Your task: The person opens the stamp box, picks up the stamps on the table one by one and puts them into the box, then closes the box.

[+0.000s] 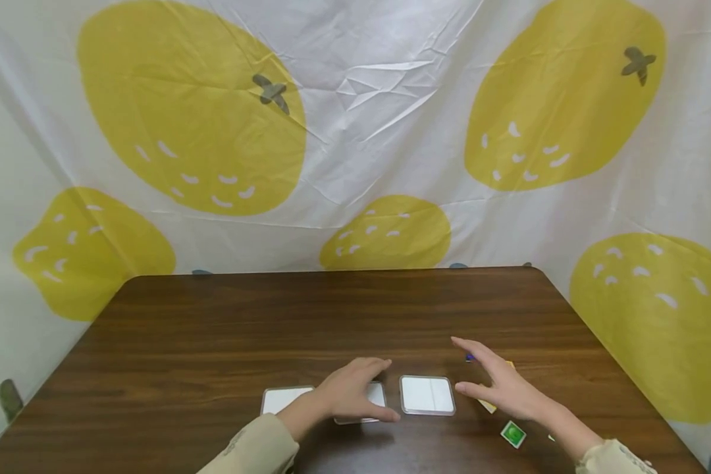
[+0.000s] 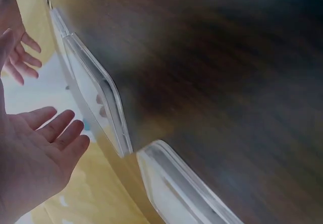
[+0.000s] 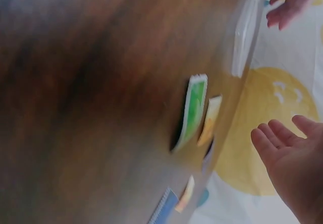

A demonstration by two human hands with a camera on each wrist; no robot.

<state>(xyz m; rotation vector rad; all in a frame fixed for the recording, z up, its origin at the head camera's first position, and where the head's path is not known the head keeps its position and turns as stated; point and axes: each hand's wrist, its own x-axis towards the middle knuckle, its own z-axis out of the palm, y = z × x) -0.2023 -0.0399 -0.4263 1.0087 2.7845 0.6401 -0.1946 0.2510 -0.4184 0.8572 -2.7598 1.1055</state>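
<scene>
Three flat clear cases with white inside lie in a row: a left case (image 1: pixel 283 399), a middle case (image 1: pixel 377 395) and a right case (image 1: pixel 426 395). My left hand (image 1: pixel 351 396) hovers over the middle case, partly hiding it, with fingers extended and nothing held. My right hand (image 1: pixel 506 387) is spread above several small stamp-like pieces, also holding nothing. A green stamp-like piece (image 3: pixel 194 108) has a serrated edge in the right wrist view. Close by lie a yellow-orange piece (image 3: pixel 210 120) and a blue piece (image 3: pixel 164 206). In the head view my right hand partly covers some pieces.
The dark brown wooden table (image 1: pixel 272 316) has rounded far corners. Behind it hangs a white cloth (image 1: pixel 385 131) printed with large yellow lemons, close to the table's far edge.
</scene>
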